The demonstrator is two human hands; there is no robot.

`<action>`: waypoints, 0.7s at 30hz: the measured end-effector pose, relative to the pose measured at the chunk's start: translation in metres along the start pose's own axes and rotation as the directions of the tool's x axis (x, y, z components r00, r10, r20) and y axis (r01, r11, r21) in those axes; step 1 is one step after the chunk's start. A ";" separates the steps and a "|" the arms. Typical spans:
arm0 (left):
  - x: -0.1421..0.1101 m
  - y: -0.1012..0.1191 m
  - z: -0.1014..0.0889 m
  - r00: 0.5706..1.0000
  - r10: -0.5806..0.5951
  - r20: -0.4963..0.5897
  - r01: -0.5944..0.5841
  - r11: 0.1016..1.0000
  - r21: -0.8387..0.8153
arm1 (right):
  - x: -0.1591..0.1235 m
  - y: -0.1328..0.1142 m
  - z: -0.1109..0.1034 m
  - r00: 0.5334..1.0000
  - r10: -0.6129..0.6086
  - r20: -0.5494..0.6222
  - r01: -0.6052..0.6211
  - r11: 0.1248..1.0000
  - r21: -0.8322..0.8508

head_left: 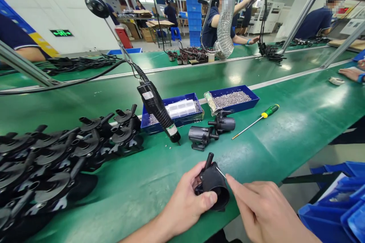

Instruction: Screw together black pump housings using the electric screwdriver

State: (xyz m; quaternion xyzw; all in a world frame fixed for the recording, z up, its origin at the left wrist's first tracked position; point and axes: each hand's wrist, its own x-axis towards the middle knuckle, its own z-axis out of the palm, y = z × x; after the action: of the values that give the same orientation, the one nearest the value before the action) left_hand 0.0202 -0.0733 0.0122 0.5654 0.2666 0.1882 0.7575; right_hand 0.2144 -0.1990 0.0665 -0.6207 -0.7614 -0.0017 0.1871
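My left hand [191, 197] is wrapped round a black plastic pump housing [212, 176], its thumb on the rim of the round opening. The housing is tilted, with its outlet tube pointing up and its opening facing down to the right. A thin, shiny metal tool [220, 172] sticks out from the fingertips of my right hand [256, 201], its tip at the upper edge of the housing. The closed fingers hide the rest of that tool, so its kind does not show. Just beyond lie two smaller black pump bodies [199, 136] on the green bench [159, 182].
A black electric screwdriver [158, 110] hangs at centre left. Behind stand blue trays of small metal parts [234, 98]. A green-yellow screwdriver [269, 112] lies to the right. Rows of black housings [54, 152] fill the left. A co-worker [212, 26] works across the bench.
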 end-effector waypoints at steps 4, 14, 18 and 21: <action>0.001 0.004 -0.003 0.999 -0.005 0.031 0.005 1.000 0.009 | 0.007 0.017 -0.016 0.985 -0.152 0.084 0.158 0.985 -0.068; 0.002 0.013 0.000 0.987 -0.076 0.139 0.098 0.983 -0.156 | 0.001 0.057 0.009 0.965 -0.067 -0.253 0.153 0.929 0.338; 0.002 0.012 -0.001 0.991 -0.077 0.106 0.096 0.977 -0.191 | -0.010 0.046 -0.001 0.962 0.195 -0.189 -0.115 0.923 0.366; 0.002 0.015 0.002 0.992 -0.051 0.116 0.069 0.985 -0.159 | -0.013 0.031 -0.014 0.986 0.133 -0.103 -0.097 0.948 0.303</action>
State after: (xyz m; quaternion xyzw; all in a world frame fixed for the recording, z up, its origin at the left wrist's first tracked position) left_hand 0.0230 -0.0689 0.0268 0.5029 0.2245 0.1548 0.8202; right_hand 0.2494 -0.2077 0.0686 -0.6277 -0.7025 0.0855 0.3243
